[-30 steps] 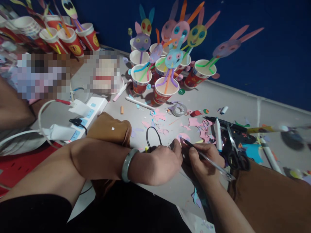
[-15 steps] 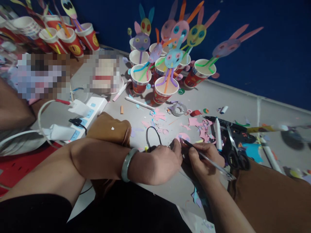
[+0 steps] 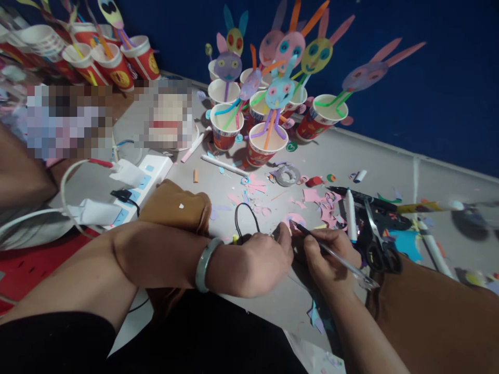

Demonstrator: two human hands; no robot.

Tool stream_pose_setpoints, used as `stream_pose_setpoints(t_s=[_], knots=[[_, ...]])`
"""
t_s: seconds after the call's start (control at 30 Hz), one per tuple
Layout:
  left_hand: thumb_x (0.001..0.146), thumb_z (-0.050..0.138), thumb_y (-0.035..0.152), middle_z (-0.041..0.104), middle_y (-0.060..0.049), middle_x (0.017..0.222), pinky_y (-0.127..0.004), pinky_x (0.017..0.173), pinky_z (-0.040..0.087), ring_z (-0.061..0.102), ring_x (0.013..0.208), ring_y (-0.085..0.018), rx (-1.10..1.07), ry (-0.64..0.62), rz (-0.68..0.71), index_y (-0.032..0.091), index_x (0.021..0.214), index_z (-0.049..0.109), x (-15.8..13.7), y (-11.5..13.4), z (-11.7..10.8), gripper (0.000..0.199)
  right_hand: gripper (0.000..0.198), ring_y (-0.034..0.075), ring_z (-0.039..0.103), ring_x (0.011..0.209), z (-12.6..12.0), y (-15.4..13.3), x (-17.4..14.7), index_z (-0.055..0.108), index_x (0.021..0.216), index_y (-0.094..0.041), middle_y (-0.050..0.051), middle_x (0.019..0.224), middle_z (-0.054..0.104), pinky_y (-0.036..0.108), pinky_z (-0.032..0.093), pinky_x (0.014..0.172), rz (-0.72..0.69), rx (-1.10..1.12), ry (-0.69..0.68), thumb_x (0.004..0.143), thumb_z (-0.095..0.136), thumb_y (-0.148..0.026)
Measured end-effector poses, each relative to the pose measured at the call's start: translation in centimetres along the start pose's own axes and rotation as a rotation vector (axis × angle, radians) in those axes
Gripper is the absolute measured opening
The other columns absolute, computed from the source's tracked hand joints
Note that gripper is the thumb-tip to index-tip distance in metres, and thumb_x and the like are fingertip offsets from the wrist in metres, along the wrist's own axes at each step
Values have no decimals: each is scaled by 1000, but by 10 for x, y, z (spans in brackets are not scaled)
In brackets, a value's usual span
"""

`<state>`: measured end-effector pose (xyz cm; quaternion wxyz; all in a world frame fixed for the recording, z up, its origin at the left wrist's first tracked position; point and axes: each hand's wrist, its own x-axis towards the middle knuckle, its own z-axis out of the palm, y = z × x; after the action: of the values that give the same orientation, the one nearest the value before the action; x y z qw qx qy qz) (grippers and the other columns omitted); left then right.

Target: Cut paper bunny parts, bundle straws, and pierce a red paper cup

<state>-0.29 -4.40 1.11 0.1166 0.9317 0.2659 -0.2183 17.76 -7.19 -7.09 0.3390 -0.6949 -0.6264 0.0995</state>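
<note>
My right hand (image 3: 331, 259) grips a clear-barrelled pen (image 3: 343, 258) with a black tip end. The pen's point rests at a small round pink paper piece (image 3: 294, 219) with a purple spot on it. My left hand (image 3: 261, 262) is closed, fingers bent and pressed together, with the fingertips at the near left edge of that pink piece. What lies beneath the left palm is hidden. A pale green bangle (image 3: 203, 266) circles the left wrist. Just beyond the left hand, a thin black cord loop (image 3: 246, 206) stands up from the table.
Several paper cups with rabbit figures (image 3: 268, 143) stand at the back. Pink scraps (image 3: 329, 202), a tape roll (image 3: 287, 175) and a white marker (image 3: 351, 215) lie around. Scissors (image 3: 376, 234) are on the right. A power strip (image 3: 144, 184) and another person's arm (image 3: 23, 171) are at left.
Both hands stay almost in place, with the pen still at the pink paper piece. The view has shifted very slightly.
</note>
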Motion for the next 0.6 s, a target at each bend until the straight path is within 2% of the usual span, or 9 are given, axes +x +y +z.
stream_pose_setpoints(t_s=[0.23,0.37,0.6], knots=[[96,32,6,29,-35,160,-28,64,61,74,96,-23,18,15,9,-5,154,29,1,1,4,59,13,20,64,65,-4,16,-5,62,79,-21,3,74,68,34,51,62,41,97,173,78,65,-34],[96,36,9,29,-36,159,-30,60,61,74,93,-24,37,42,13,-5,154,29,2,2,9,60,4,20,62,67,-9,16,-3,59,77,-23,1,74,65,35,50,65,121,146,154,77,63,-25],[97,35,10,29,-35,159,-29,61,61,74,93,-24,48,29,2,-4,154,30,3,2,9,60,9,19,60,64,-10,12,0,57,72,-22,1,70,65,34,49,61,154,75,125,74,61,-30]])
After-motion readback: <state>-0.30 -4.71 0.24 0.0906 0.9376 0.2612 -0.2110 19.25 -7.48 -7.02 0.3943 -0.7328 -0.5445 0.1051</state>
